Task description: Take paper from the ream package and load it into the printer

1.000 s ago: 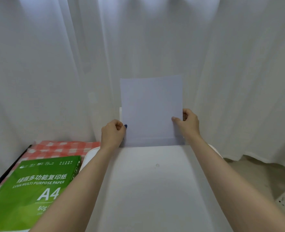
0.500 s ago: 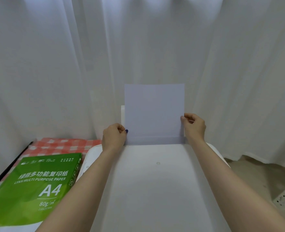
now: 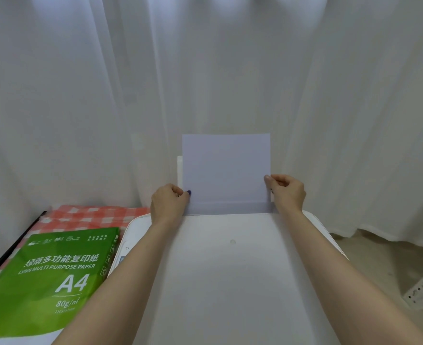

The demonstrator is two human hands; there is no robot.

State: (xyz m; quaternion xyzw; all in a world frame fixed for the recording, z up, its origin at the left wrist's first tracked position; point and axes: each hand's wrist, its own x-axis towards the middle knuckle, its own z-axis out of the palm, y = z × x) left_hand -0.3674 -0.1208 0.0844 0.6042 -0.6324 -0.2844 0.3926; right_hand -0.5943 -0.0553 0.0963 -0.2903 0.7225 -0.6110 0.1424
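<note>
Sliding the A4 paper [image 3: 226, 170] straight down into the rear feed slot of the white printer [image 3: 230, 282] is going best, I judge, if both sides are descending evenly. That way the bottom edge is meeting the slot square and no corner is buckling. Light pressure should be enough, since thin sheets crumple when forced.

The paper is standing upright between the two hands, its lower edge at or just inside the slot directly below them. A white tray support [image 3: 179, 170] is showing behind it, just above the left hand. The left hand [image 3: 168, 204] is pinching the paper's left edge, fingers curled, a dark-painted nail lying on the front face. The right hand [image 3: 288, 192] is gripping the right edge likewise, thumb in front. How many sheets are being held cannot be told.

The green ream package [image 3: 48, 277] is lying well to the left of the left hand, nearer the person, on a red-checked cloth [image 3: 93, 215]. A white curtain [image 3: 205, 70] is hanging beyond both hands.
</note>
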